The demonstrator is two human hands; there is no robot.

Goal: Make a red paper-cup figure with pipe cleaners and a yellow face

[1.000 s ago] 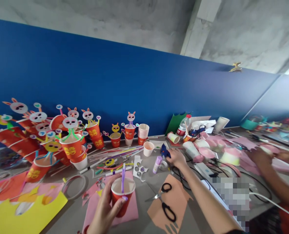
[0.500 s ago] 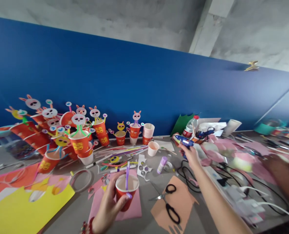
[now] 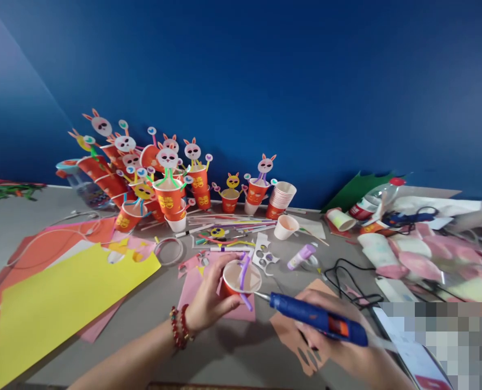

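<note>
My left hand (image 3: 214, 295), with a red beaded bracelet on its wrist, is closed round a red paper cup (image 3: 232, 279) tilted with its mouth toward me. A bent purple strip (image 3: 245, 273), like a pipe cleaner, lies across the cup's mouth, one end over the near rim. My right hand (image 3: 326, 325) grips a blue hot glue gun (image 3: 306, 314). Its metal nozzle points left, right at the cup's near rim; I cannot tell whether it touches. Under my right hand lies orange paper (image 3: 287, 330). Pink paper (image 3: 188, 287) lies beneath the cup.
Red cups with bunny figures (image 3: 168, 192) crowd the back left. A cup stack (image 3: 281, 199), a single white cup (image 3: 286, 227) and a glue stick (image 3: 301, 257) stand or lie mid-table. Yellow paper (image 3: 70, 303) covers the left; a bottle (image 3: 373, 200) and black cable (image 3: 342, 276) are at right.
My right hand has come back from the far right with the glue gun, its nozzle now by the cup. The cup is tilted more toward me and the purple strip leans over the rim. The view has shifted.
</note>
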